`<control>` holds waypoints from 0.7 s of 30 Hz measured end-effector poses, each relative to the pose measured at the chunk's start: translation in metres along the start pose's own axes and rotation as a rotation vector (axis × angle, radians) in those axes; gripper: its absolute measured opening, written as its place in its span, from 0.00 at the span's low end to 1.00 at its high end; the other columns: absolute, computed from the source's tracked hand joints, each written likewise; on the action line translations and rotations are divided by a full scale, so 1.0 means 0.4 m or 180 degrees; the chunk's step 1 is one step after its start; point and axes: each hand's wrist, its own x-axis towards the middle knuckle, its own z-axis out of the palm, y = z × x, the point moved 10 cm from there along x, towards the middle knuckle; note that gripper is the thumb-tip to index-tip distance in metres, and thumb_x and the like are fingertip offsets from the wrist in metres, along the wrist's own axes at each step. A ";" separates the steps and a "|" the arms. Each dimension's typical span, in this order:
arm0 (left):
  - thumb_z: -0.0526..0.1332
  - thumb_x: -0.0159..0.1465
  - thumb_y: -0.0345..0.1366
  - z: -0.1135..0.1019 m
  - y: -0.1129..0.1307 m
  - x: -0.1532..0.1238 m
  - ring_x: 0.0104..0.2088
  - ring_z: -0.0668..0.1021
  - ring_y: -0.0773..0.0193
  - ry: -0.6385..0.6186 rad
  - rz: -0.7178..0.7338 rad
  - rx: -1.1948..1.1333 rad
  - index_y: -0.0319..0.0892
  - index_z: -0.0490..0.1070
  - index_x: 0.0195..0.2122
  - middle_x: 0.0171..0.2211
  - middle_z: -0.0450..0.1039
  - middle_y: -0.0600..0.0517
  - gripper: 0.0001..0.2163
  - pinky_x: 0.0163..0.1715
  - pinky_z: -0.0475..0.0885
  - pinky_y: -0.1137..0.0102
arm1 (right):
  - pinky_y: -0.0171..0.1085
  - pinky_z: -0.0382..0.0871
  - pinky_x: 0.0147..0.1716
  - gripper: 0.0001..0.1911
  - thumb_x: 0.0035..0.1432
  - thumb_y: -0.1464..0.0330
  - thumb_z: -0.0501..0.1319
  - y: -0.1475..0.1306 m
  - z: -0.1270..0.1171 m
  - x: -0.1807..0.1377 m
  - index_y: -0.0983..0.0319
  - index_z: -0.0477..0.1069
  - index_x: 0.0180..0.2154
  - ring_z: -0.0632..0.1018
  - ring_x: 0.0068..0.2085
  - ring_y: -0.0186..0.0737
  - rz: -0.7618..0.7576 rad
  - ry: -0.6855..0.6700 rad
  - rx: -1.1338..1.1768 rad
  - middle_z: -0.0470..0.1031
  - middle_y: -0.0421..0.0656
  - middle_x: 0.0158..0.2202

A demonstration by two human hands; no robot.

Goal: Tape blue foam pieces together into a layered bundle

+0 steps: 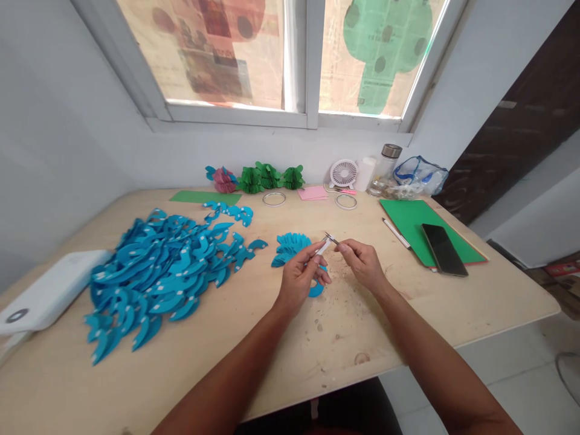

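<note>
1. Head view: holding white strip [322, 247] pinched in half-curled left hand [301, 275]; gripping slim dark tool [334, 240] tight in right hand [364, 263], at strip's upper end (type unclear).
2. Got blue pleated paper [291, 245] just beyond, blue heap [167, 266] left.
3. Crossing tabletop's [344, 338] near edge with forearms [247, 356]; got room rightward until green sheets [408, 226].

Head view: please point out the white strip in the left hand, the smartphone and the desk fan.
White strip [323, 246], head view: middle of its visible length.
Smartphone [444, 249], head view: middle of its dark screen.
Desk fan [344, 174], head view: centre of its round grille.
</note>
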 end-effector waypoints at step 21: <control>0.60 0.57 0.41 -0.022 0.002 0.011 0.18 0.74 0.70 0.0158 0.0076 -0.0091 0.42 0.69 0.47 0.27 0.69 0.54 0.18 0.17 0.68 0.74 | 0.31 0.52 0.21 0.20 0.57 0.55 0.52 0.000 -0.002 -0.002 0.64 0.71 0.30 0.60 0.21 0.30 0.0009 0.0049 -0.0323 0.58 0.36 0.17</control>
